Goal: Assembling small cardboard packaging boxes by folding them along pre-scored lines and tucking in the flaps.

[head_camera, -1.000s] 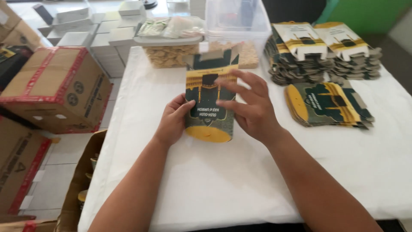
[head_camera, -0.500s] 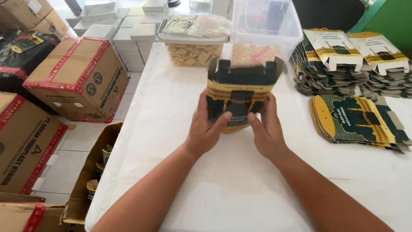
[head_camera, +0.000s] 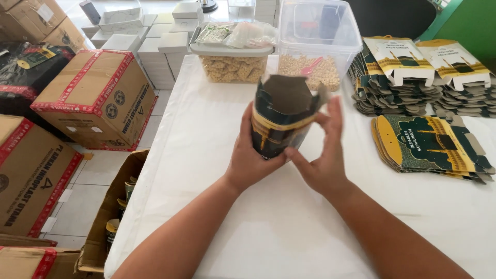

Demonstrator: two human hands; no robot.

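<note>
A dark green and yellow printed carton [head_camera: 281,121] is held upright above the white table [head_camera: 217,155], its top flaps spread and its brown inside showing. My left hand [head_camera: 248,155] wraps the carton's left side and bottom. My right hand [head_camera: 323,155] holds its right side, fingers raised along the wall and thumb under the base. Both hands grip the same carton.
Flat cartons lie stacked at the right [head_camera: 429,144], with taller stacks behind [head_camera: 408,77]. Two clear tubs of snacks [head_camera: 232,57] [head_camera: 320,46] stand at the back. Taped cardboard boxes [head_camera: 98,98] sit on the floor left; an open box [head_camera: 111,217] is by the table edge.
The carton lay flat on the table under my hands; it has been lifted, popped into a tube and turned so its open top faces me.
</note>
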